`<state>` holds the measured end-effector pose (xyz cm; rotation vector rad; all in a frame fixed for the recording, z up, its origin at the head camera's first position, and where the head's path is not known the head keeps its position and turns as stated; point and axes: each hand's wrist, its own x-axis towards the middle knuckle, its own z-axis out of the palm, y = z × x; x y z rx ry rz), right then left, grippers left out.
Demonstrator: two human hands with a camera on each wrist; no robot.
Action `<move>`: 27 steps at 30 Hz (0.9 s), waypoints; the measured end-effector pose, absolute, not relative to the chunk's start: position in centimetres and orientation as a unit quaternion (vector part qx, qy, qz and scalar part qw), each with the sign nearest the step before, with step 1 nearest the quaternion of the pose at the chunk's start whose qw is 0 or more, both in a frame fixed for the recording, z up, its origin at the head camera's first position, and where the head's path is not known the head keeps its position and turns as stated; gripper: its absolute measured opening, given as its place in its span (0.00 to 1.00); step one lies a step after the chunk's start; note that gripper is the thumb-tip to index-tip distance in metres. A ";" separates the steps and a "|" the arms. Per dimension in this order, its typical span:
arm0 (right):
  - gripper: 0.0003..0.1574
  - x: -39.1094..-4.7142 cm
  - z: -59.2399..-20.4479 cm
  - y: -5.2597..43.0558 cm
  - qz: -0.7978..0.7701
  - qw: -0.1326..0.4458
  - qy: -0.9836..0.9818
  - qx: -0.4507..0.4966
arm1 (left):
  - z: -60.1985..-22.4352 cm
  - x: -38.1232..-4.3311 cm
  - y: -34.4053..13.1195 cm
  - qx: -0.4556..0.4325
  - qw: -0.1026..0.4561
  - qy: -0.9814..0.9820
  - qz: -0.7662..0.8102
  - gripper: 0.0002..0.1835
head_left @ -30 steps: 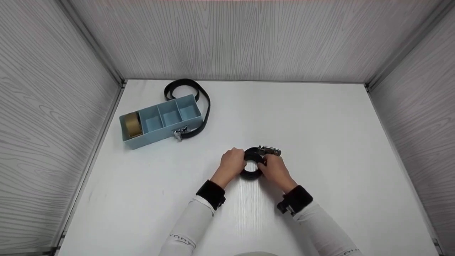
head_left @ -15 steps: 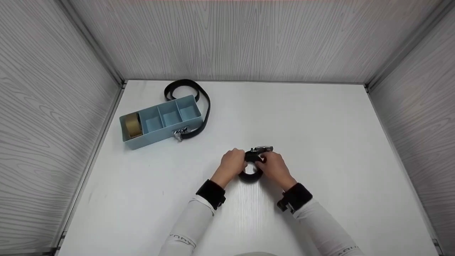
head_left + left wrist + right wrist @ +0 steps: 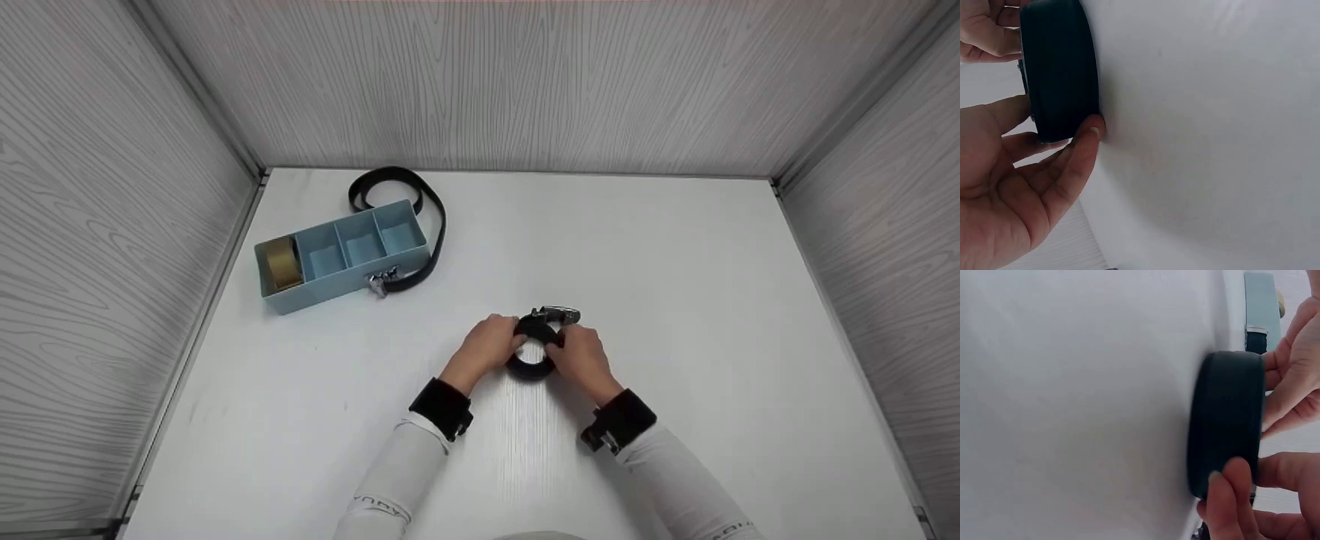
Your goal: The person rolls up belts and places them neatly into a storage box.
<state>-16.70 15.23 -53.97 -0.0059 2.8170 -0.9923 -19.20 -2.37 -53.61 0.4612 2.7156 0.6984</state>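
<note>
A black belt [image 3: 530, 370] is rolled into a ring on the white tabletop, near the middle of the head view. Its silver buckle [image 3: 559, 314] sticks out at the far right side of the roll. My left hand [image 3: 489, 343] grips the roll's left side, thumb at the inner hole and fingers along the outside. Opposite it, my right hand [image 3: 583, 356] pinches the right side just below the buckle. The smooth outer band of the coil [image 3: 1061, 70] shows in the left wrist view, standing on edge between the two hands. Fingertips [image 3: 1224, 489] press its outside in the right wrist view.
A light blue tray [image 3: 315, 291] with several compartments stands at the back left. Its leftmost compartment holds a roll of brown tape [image 3: 283, 262]. Another black belt [image 3: 442, 217] curls behind and beside the tray, its buckle [image 3: 381, 280] at the tray's front. Wood-grain walls [image 3: 480, 82] surround the table.
The belt roll has shifted and turned slightly between my hands. Its buckle swung left, then a little back right. Both hands stay at nearly the same place; tray and second belt rest unmoved.
</note>
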 end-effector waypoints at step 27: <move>0.14 -17.3 -53.6 15.8 -0.437 -0.111 0.890 -0.066 | -47.0 -17.4 -2.1 0.120 -0.014 0.922 0.369 0.26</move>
